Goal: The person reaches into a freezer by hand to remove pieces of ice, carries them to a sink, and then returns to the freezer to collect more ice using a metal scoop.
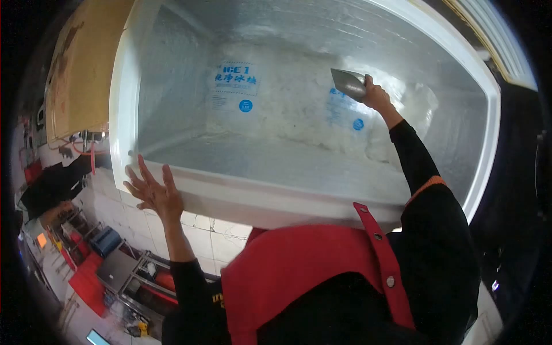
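Observation:
My right hand (376, 95) is closed around a metal ice scoop (349, 84), reaching into a white chest freezer (122, 115). The scoop's pointed end faces left, over bags of ice at the bottom. One ice bag (237, 86) has blue lettering that reads "ICE 1"; a second printed bag (356, 122) lies below the scoop, partly covered by it in this view. At the freezer's front left corner, my left hand (152, 192) has its fingers spread near the rim and holds nothing.
A cardboard box (86, 69) stands left of the freezer. The freezer's raised lid edge (489, 40) shows at upper right. On the tiled floor (227, 237) at lower left are metal racks (129, 270) and a red sheet-like item (89, 284).

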### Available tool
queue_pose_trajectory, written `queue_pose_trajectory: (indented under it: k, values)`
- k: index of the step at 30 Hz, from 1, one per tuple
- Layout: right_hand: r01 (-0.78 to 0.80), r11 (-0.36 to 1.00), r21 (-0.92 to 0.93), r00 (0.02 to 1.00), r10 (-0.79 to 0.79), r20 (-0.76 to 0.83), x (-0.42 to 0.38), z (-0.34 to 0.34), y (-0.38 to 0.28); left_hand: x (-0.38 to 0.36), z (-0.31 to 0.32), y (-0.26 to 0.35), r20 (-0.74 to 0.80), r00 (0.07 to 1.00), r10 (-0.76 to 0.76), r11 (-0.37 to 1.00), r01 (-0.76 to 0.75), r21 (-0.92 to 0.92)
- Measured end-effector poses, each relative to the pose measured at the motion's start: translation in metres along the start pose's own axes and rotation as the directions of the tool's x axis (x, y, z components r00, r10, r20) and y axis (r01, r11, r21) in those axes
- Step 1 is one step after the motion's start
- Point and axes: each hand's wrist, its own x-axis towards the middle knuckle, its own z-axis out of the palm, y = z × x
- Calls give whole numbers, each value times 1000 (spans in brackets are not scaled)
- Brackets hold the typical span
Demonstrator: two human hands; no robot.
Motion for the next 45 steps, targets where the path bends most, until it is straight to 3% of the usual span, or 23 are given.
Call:
queue_pose_trajectory:
  k: [4, 6, 8, 10, 12, 13, 15, 17, 21, 24, 25, 26, 28, 30, 31, 33, 35, 37, 38, 39, 42, 45]
  values:
    - [-51, 997, -50, 998, 49, -35, 75, 51, -15, 5, 0, 4, 68, 996, -56, 995, 51, 81]
    - [-8, 999, -39, 998, 5, -62, 99, 80, -19, 9, 6, -5, 77, 996, 53, 998, -55, 21]
    - [-98, 995, -13, 990, 96, -108, 102, 107, -27, 12, 2, 2, 85, 996, 39, 996, -45, 72]
    - [-88, 995, -38, 993, 84, -82, 88, 130, -24, 11, 3, 3, 76, 997, 34, 999, -37, 39]
    - [194, 980, -43, 977, -197, -85, 65, 137, -13, 12, 4, 6, 62, 998, 21, 1000, -22, 10]
    - [252, 960, -125, 968, -251, 18, 54, 144, -8, 12, 3, 6, 59, 998, 13, 1000, -15, 27]
    - [330, 938, -108, 936, -310, 169, 34, 141, -16, 14, 2, 4, 52, 999, 3, 999, -6, 53]
    - [366, 921, -133, 914, -329, 238, 39, 129, -29, 15, 4, 0, 62, 991, 115, 992, -117, 40]
    - [200, 974, -104, 965, -215, -150, 116, 125, -61, 15, 8, -3, 70, 991, 115, 991, -119, 58]
    - [194, 979, -63, 958, -203, -200, 148, 148, -77, 17, 8, -6, 89, 991, 101, 992, -108, 69]
    - [270, 963, 23, 927, -253, -278, 140, 159, -79, 18, 8, -4, 99, 991, 91, 993, -97, 60]
    - [273, 962, 23, 928, -256, -271, 127, 164, -83, 17, 7, -2, 103, 992, 77, 995, -82, 50]
    - [291, 957, -2, 950, -290, -115, 92, 167, -79, 17, 7, -3, 105, 992, 69, 996, -75, 52]
    - [428, 898, -105, 904, -425, 55, 62, 187, -70, 19, 7, -1, 99, 992, 72, 995, -78, 54]
    - [430, 897, -103, 903, -427, 48, 55, 184, -73, 19, 6, 1, 94, 993, 78, 995, -84, 62]
    - [598, 798, -81, 796, -578, 180, 45, 174, -84, 19, 5, 0, 96, 992, 85, 993, -93, 74]
    - [468, 866, -176, 883, -467, 49, 69, 173, -94, 18, 7, -3, 110, 993, 52, 995, -61, 80]
    - [283, 952, -116, 924, -303, -233, 105, 163, -102, 18, 7, -2, 124, 991, 40, 996, -50, 78]
    - [241, 970, -41, 924, -243, -295, 127, 161, -104, 18, 8, -1, 125, 991, 38, 997, -46, 63]
    - [181, 980, 78, 960, -159, -230, 139, 151, -109, 18, 10, -1, 130, 991, 36, 997, -45, 68]
    - [142, 969, 201, 982, -113, -152, 126, 171, -116, 21, 8, -3, 125, 991, 49, 996, -58, 67]
    - [169, 976, 135, 985, -171, 8, 78, 178, -97, 20, 7, -4, 131, 986, 104, 991, -114, 68]
